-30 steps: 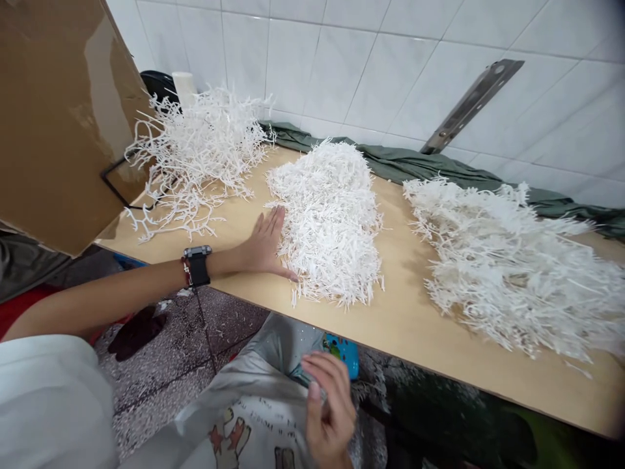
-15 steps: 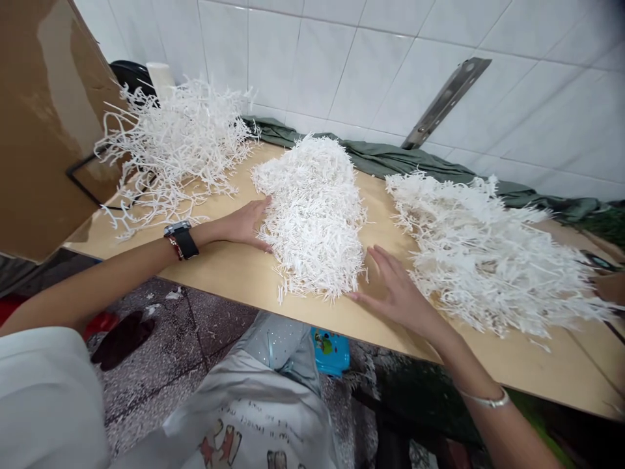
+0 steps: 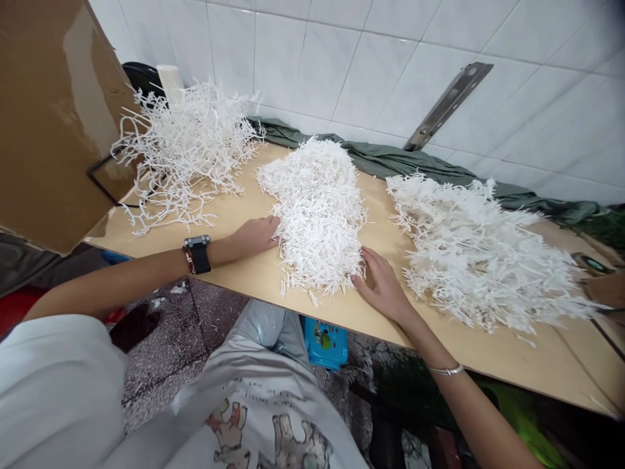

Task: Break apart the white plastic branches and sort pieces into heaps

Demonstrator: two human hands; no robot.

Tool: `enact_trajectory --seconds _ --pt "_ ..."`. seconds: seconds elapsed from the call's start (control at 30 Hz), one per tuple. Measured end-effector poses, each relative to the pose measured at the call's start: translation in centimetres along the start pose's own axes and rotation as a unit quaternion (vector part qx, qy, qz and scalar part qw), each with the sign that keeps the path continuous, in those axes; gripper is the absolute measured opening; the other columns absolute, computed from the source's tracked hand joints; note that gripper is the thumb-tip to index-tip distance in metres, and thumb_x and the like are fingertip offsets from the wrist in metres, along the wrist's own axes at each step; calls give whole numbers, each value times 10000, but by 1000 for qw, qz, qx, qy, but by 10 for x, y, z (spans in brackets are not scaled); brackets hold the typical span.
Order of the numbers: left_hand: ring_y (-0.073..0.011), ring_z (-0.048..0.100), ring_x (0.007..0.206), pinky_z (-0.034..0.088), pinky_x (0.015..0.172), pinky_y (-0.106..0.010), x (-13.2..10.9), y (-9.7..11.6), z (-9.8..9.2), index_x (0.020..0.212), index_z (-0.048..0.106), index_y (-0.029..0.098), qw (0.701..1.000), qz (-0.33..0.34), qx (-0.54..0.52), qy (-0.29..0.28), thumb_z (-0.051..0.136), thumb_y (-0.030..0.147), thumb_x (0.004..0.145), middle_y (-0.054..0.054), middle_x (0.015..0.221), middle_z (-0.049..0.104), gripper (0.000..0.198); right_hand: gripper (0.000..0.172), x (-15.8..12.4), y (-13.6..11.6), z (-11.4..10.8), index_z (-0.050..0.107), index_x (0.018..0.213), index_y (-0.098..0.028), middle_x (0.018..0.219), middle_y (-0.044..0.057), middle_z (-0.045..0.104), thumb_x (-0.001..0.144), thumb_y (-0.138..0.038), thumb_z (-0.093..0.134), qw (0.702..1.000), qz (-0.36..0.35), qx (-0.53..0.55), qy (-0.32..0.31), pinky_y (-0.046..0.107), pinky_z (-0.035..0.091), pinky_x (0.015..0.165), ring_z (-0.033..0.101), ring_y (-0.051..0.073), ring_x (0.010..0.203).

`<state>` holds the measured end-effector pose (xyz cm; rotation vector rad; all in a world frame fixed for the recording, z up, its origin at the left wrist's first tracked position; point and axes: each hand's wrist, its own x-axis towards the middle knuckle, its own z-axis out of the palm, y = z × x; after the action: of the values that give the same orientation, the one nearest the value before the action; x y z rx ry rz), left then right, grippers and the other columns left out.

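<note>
A heap of short white bristly sprigs [image 3: 319, 208] lies in the middle of the wooden tabletop [image 3: 244, 264]. At its left edge is my left hand [image 3: 254, 236], fingers curled together and fingertips against the sprigs. Whatever they may pinch is hidden. My right hand [image 3: 385, 290] rests by the lower right edge of the heap, thumb and fingers apart, the tips touching the outer sprigs. A looser pile of longer white branching stems [image 3: 190, 146] sits to the left. On the right spreads a wide pile of white feathery sprays [image 3: 488, 254].
A large cardboard box [image 3: 53, 130] stands at the left end. Green cloth [image 3: 385, 156] runs along the tiled wall behind the piles, where a metal bracket [image 3: 446, 107] is fixed. Below the table edge is a blue plastic stool [image 3: 326, 344].
My left hand has drawn its spread fingers together at the heap's left edge. My right hand has moved left to touch the heap. The view has shifted slightly.
</note>
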<state>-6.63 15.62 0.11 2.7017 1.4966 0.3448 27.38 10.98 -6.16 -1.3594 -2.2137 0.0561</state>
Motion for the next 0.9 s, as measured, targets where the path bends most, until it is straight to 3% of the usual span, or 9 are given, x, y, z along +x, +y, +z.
enact_trajectory --seconds 0.2,0.3,0.37,0.47,0.6,0.7,0.77,0.9 --pt "-228 585 719 441 654 -347 22 -15 -31 941 523 103 995 -86 -19 42 395 260 896 -123 818 626 207 579 5 -4 -3 458 1317 -130 1376 190 492 875 -501 492 1000 10 -4 6 519 372 1079 455 313 1284" --pt "-232 572 712 426 640 -359 40 -6 -53 948 527 73 992 -89 -40 81 353 291 918 -147 829 619 281 572 5 -6 -4 472 1301 -128 1368 188 500 871 -505 495 1000 16 -8 5 511 373 1074 462 313 1273" --pt "-222 579 763 434 678 -350 53 11 -60 986 535 86 992 -56 -61 92 332 312 939 -139 886 629 308 568 5 -7 -3 477 1292 -124 1361 193 504 873 -507 487 1000 14 -8 7 512 374 1072 462 314 1273" --pt "-242 598 902 446 791 -360 70 41 -55 1084 555 94 993 14 -86 75 395 420 933 -143 1013 651 393 556 4 -8 -3 473 1289 -116 1370 198 494 879 -492 482 1000 11 -9 5 510 369 1081 449 311 1288" --pt "-323 558 1090 423 940 -416 77 60 -41 1143 622 125 990 103 -96 1 581 647 756 -159 1149 657 651 522 4 -10 -4 476 1278 -114 1366 206 496 890 -464 473 1000 10 -16 -1 527 370 1079 445 313 1297" --pt "-283 479 1249 351 1068 -394 66 45 -41 1332 519 158 982 144 -117 -31 449 687 818 -123 1342 576 740 494 2 -11 -6 494 1253 -120 1344 209 514 896 -460 470 1000 9 -21 0 532 382 1068 458 311 1287" --pt "-237 369 1364 272 1133 -371 53 24 -43 1463 334 160 982 134 -132 -20 289 636 910 -108 1504 403 731 482 1 -12 -6 497 1254 -130 1336 203 523 901 -457 469 1000 10 -22 3 529 389 1063 471 306 1278" --pt "-257 155 1469 153 1184 -386 29 -29 -31 1517 169 149 993 75 -90 -35 340 685 868 -132 1594 176 859 483 0 -15 -7 502 1263 -142 1332 197 533 900 -459 476 1000 18 -19 8 534 393 1059 483 311 1270"
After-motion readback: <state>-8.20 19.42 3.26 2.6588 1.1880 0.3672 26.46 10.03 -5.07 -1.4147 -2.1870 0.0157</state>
